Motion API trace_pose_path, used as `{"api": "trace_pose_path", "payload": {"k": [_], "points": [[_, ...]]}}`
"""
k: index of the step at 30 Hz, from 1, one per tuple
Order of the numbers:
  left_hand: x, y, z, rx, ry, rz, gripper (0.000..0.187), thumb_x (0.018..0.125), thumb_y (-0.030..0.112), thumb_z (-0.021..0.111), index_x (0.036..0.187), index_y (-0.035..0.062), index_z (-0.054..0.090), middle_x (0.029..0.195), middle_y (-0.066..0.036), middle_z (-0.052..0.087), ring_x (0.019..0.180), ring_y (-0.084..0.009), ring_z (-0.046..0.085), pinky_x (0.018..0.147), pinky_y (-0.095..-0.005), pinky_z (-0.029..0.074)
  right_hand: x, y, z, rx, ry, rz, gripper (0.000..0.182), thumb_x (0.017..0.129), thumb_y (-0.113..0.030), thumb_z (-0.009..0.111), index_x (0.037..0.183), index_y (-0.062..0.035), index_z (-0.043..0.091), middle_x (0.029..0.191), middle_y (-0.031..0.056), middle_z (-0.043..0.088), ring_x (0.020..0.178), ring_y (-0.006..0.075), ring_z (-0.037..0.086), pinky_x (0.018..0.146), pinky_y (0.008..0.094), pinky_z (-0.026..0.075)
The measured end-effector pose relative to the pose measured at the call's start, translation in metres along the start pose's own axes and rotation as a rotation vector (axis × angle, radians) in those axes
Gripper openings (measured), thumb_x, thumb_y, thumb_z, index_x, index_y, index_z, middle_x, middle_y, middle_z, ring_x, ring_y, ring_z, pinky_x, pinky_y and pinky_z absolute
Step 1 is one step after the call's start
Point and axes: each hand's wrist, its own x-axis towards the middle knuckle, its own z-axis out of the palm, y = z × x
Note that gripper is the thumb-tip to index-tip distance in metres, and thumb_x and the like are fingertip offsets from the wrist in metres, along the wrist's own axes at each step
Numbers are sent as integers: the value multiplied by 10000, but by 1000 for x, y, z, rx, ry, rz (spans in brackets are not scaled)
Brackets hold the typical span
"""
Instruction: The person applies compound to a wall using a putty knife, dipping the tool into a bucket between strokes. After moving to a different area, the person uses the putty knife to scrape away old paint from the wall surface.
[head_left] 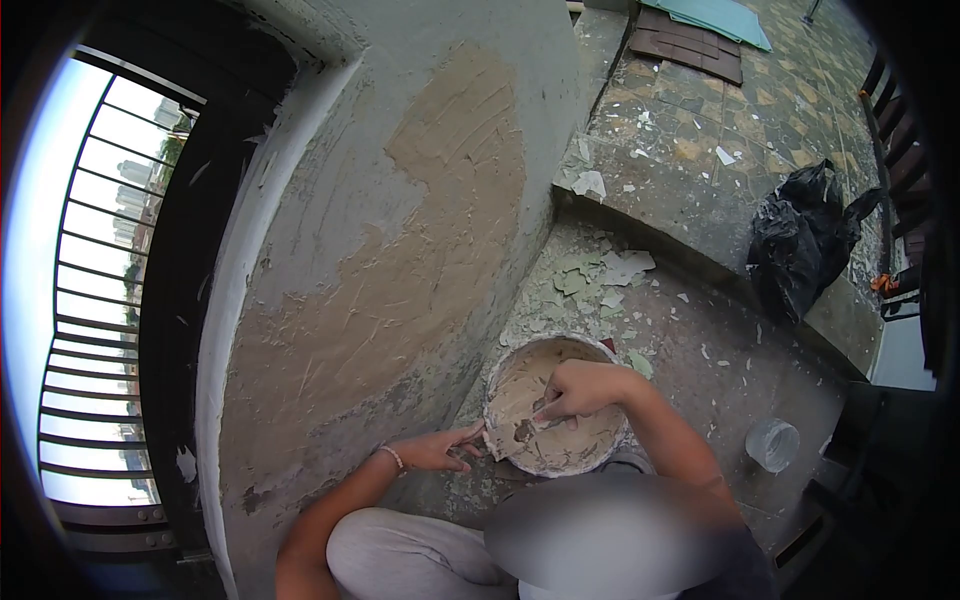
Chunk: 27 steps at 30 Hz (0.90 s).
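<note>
A round bucket [497, 375] stands on the floor between my hands, its inside coated with tan filler paste [590, 440]. My right hand [580, 388] reaches into it with fingers closed around what looks like a putty knife [525, 430]; only a small greyish part shows below the fingers. At the bucket's left rim is my left hand [440, 450], fingers apart and their tips touching or very near the edge. Beside it rises a grey wall [370, 75] with a large tan patch of spread paste [400, 290], ridged in places.
Paint flakes [570, 280] litter the floor by the wall and step [660, 235]. A black plastic bag [805, 240] sits on the step at right. A clear plastic tub [772, 445] stands on the floor at right. A barred railing [100, 300] lies beyond the wall at left.
</note>
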Motion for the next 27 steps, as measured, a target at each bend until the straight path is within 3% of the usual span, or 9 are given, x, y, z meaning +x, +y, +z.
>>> {"api": "trace_pose_path", "payload": {"k": [3,6,12,18,27], "points": [[2,0,-2,0,5,-43,855,895,24,592,1525,116,21,1559,-97,195,1302,-210,416,976,-337,470,-18,1,-8,180,-2,-65,415,857,-404,634,811,1,711,587,52,665,551,135,606,521,315,435],[2,-1,-2,-73,8,-12,848,894,14,586,1526,117,30,1559,-99,199,1289,-208,427,973,-335,469,-32,16,-10,100,46,-49,428,866,-400,624,808,16,704,584,56,658,542,145,599,518,327,429],[4,-6,-3,-130,1,-4,855,882,-36,567,1524,110,20,1571,-100,165,1283,-207,432,963,-324,478,-9,22,18,-184,290,203,412,857,-350,623,716,31,690,615,104,670,631,230,667,633,368,508],[4,-7,-4,-96,-36,5,862,890,-46,549,1519,112,-18,1577,-87,135,1319,-205,401,978,-329,479,33,14,16,-199,103,158,417,853,-351,614,686,24,686,618,105,674,661,238,681,678,363,523],[3,-6,-2,-111,-60,28,855,905,-17,554,1516,117,-29,1573,-79,140,1371,-211,337,986,-352,482,18,-8,13,-142,90,87,403,862,-352,593,722,13,690,604,77,672,640,213,673,645,341,508]]}}
